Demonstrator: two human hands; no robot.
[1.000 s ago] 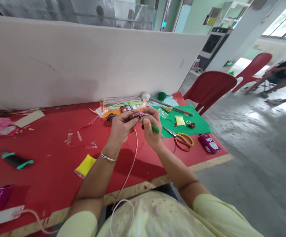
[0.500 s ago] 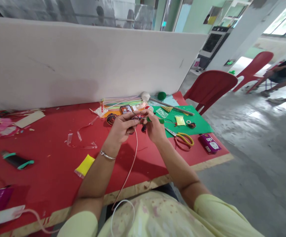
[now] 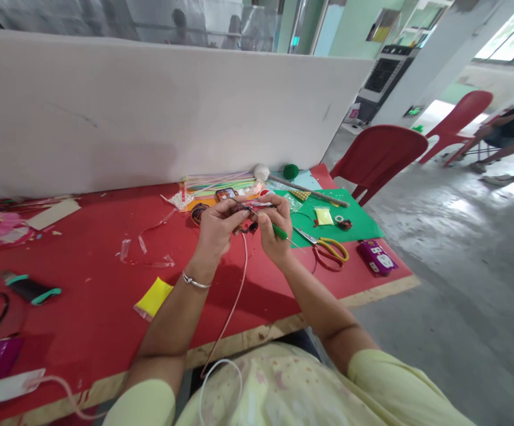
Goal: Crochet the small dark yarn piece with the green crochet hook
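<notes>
My left hand (image 3: 216, 229) is closed, fingers pinching a small piece of dark multicoloured yarn work (image 3: 253, 227) that they mostly hide. Opposite it, my right hand (image 3: 275, 236) grips a crochet hook with a green handle (image 3: 280, 231); its thin shaft points left into the yarn, touching it. Just behind my left hand lies a ball of multicoloured yarn (image 3: 198, 213). A phone (image 3: 225, 194) with a lit screen is propped beyond my fingers. A pink cord (image 3: 238, 290) runs from below the hands towards my lap.
Scissors (image 3: 332, 249) lie right of my right hand, by a green sheet (image 3: 365, 228) and a purple pack (image 3: 377, 258). To the left are a yellow packet (image 3: 154, 296) and a black-and-teal cutter (image 3: 32, 290). A white partition (image 3: 150, 112) borders the red table's back.
My right hand has turned and shifted slightly, so the hook's green handle now slants down to the right across the palm. My left hand keeps its pinch on the yarn work.
</notes>
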